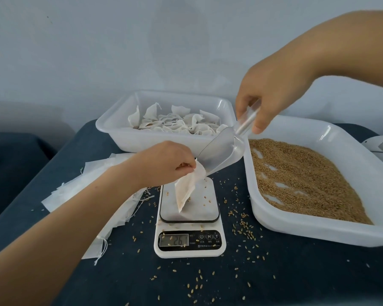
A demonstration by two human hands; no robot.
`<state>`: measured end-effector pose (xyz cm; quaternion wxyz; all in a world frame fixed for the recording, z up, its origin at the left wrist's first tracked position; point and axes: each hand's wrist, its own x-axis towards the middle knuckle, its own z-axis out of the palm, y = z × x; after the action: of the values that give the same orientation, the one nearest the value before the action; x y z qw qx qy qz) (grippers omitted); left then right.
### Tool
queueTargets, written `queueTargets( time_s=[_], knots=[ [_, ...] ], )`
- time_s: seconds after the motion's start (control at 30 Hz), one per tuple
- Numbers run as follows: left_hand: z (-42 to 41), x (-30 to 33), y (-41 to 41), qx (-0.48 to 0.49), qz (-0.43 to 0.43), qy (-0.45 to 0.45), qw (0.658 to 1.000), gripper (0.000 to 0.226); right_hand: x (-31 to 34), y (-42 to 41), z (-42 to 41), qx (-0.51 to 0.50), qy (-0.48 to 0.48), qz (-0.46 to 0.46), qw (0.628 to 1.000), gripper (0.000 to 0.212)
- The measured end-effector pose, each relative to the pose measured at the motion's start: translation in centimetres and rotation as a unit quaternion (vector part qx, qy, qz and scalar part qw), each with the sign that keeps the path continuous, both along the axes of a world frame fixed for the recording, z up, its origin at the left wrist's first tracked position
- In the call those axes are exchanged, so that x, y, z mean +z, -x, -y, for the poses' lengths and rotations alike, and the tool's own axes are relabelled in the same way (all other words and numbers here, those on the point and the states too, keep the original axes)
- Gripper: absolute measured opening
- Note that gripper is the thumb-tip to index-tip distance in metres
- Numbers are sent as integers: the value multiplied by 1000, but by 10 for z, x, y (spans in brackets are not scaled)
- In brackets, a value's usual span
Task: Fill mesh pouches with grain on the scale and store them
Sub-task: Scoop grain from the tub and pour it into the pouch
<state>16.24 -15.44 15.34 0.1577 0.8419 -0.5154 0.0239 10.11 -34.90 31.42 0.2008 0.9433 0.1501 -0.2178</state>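
Head camera view: the left hand pinches the mouth of a mesh pouch, which hangs slanting down onto the scale platform at the table's middle. The right hand grips the handle of a clear scoop, its long axis sloping down-left, lip touching the pouch mouth. Beyond stands the tray of filled pouches; the grain tray sits along the right edge.

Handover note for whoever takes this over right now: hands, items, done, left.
Left hand pinches the mesh pouch open, its base on the scale; display seems to read 26.1.
Right hand holds the clear scoop, tipped at the pouch mouth.
Done: filled pouches in the rear bin.
Left: finish and store this pouch; empty pouches wait left, grain tray right.
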Motion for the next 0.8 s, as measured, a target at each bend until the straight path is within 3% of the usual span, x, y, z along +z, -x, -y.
queueTargets(
  time_s=[0.37, 0.5, 0.63, 0.73, 0.8],
  knots=[
    [-7, 0, -1, 28, 16, 7, 999, 18, 4, 5, 9, -25, -41, 36, 998, 16],
    [-11, 1, -5, 34, 25, 13, 999, 17, 9, 17, 32, -78, -99, 60, 990, 26],
    [-14, 4, -8, 33, 19, 39, 999, 14, 8, 39, 66, -150, -212, 86, 962, 29],
    [-18, 8, -13, 51, -30, 118, 991, 10, -2, 51, 100, -204, -258, 134, 935, 39],
    [-19, 6, -15, 54, -70, 138, 987, 11, -20, 57, 131, -261, -317, 194, 891, 25]
  ],
)
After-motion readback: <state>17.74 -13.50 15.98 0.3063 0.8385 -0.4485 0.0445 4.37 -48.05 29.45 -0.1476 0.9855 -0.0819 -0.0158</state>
